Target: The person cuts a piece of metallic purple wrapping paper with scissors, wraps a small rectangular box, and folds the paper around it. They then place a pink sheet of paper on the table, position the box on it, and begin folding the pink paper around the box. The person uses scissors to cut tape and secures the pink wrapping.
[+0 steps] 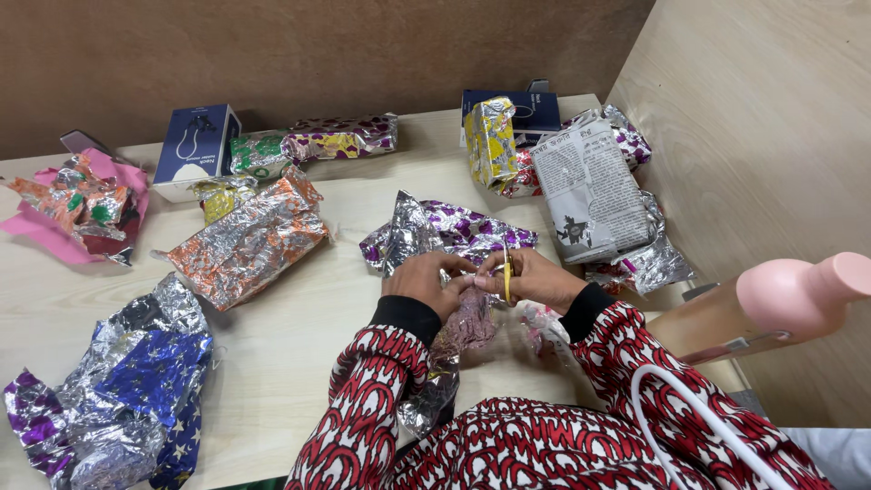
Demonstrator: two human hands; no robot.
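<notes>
My left hand [425, 277] and my right hand [535, 279] meet at the table's near middle, both pinching a crumpled pinkish-silver foil wrap [464, 328] that hangs down between them. A thin yellow strip [507, 272] runs across the fingers of my right hand. Just behind the hands lies a crumpled purple-and-silver foil sheet [454, 231]. My sleeves are red with a white pattern.
On the wooden table [318, 318] lie an orange-silver wrapped parcel [247, 243], blue starred foil [136, 381], pink paper with foil [77, 204], a blue box [195, 145], a newspaper-wrapped parcel [590, 191] and a yellow foil parcel [492, 141]. A pink-topped bottle [780, 299] lies at right.
</notes>
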